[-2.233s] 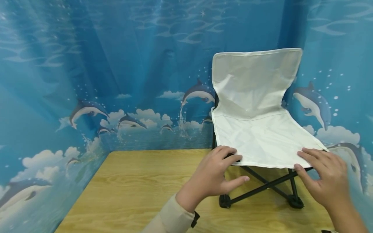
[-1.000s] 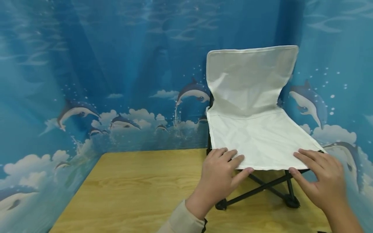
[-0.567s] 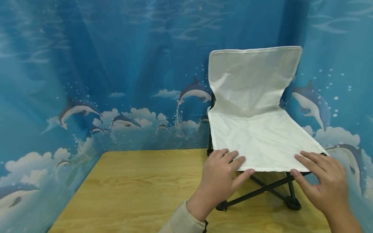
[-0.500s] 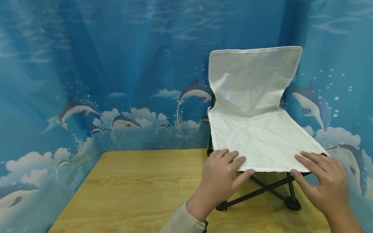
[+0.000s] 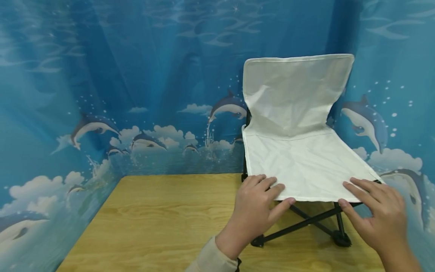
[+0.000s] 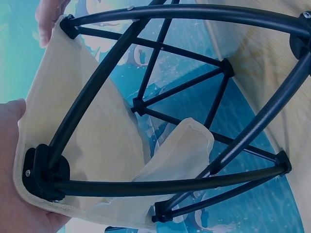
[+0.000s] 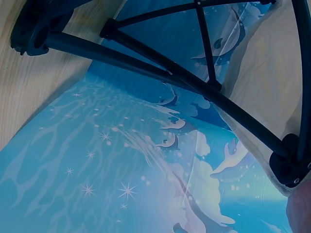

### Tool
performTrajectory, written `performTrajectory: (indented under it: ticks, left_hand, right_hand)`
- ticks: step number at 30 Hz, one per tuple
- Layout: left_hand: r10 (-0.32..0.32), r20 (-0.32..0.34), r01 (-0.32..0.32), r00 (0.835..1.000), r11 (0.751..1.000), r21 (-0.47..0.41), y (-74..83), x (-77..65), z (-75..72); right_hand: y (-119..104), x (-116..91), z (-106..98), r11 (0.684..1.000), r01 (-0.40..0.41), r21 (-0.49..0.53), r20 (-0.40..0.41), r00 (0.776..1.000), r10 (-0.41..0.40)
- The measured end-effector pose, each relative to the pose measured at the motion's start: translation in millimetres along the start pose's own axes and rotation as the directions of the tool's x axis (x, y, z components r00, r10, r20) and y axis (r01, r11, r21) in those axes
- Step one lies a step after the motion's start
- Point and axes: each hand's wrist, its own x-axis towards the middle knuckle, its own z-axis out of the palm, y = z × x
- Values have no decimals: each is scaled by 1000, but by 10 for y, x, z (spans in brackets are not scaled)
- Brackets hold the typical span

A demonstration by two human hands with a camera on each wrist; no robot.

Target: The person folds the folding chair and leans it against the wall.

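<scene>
Head view: the white chair [image 5: 302, 158] stands upright on the right part of the table [image 5: 153, 215], straight ahead of my two hands, its seat toward me and its backrest [image 5: 295, 87] at the far side. Its long axis, as I judge it, runs from me to the backdrop [image 5: 153, 75]; the seat's front edge runs left to right between my hands. My left hand [image 5: 256, 206] lies over the near left corner, my right hand [image 5: 380, 211] over the near right. Both touch, so neither is nearer. The fingers of each are loosely spread on the cloth, thumbs toward the front edge; I see no firm grasp.

Left wrist view: the black corner joint [image 6: 46, 170] sits just beside my left hand, under the seat. My thumb tip shows at the cloth's edge; most of my fingers are hidden. My right hand shows at the opposite corner.

Right wrist view: only a bit of my right hand shows, just beside another corner joint [image 7: 291, 162]; from here I cannot tell how its fingers lie.
</scene>
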Motion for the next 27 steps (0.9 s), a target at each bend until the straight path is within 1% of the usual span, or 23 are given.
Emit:
performTrajectory:
  ticks: [4, 8, 11, 18, 27]
  left_hand:
    - [-2, -4, 2, 1000, 1000, -2, -10, -19, -1]
    - [-2, -11, 2, 1000, 1000, 3, -22, -38, 1]
    - [0, -22, 0, 1000, 1000, 4, -32, -46, 1]
    - [-11, -21, 11, 1000, 1000, -5, -45, -60, -13]
    - [-13, -39, 11, 999, 999, -31, -55, -77, -32]
  right_hand:
    - [-30, -11, -9, 1000, -9, -9, 15, 1000, 9]
    - [-49, -18, 33, 1000, -5, 5, -36, 999, 5]
    - [-61, -18, 57, 1000, -5, 14, -55, 998, 6]
    - [-88, -19, 67, 1000, -14, 21, -61, 998, 15]
    - [-124, -17, 68, 1000, -16, 18, -67, 998, 18]
